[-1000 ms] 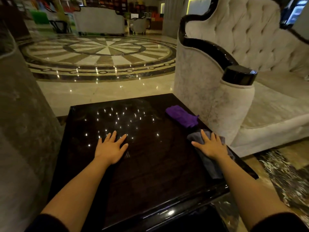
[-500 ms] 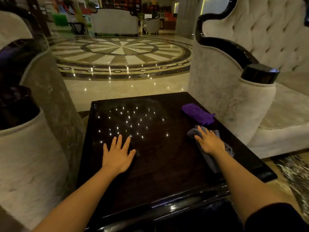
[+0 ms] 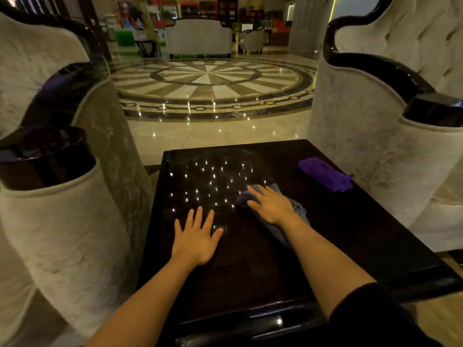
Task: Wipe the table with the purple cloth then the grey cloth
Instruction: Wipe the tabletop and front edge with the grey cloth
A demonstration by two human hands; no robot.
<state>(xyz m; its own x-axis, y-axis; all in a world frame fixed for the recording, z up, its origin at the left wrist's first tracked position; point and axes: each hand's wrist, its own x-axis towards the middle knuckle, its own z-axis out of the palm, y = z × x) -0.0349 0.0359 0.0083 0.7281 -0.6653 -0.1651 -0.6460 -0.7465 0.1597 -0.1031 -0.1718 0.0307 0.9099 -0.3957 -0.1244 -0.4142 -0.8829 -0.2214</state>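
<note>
Grey cloth (image 3: 298, 211) is pinned flat under the right hand (image 3: 271, 205) near the middle of the table (image 3: 350, 234). Its long axis runs from about 10 o'clock (bunched end past the fingertips) to 4 o'clock, where a tail is trailed under the wrist. Right fingers are spread and pressed onto the cloth, pointing toward 10–11 o'clock; nothing is clenched, palm down.

Left hand (image 3: 198, 236) is laid flat on bare tabletop at about 8 o'clock from the cloth, fingers splayed and pointing to 12, nothing gripped, near the right hand but apart from it.

Purple cloth (image 3: 324, 173) is left folded at the table's far right, about 2 o'clock from the grey one and well apart; long axis from 10 to 4 o'clock, a small corner tab sticking out at the right end. It is untouched by either hand.

Table is flanked by an armchair (image 3: 62, 221) at 9 o'clock and a sofa (image 3: 363, 116) at 3 o'clock.
</note>
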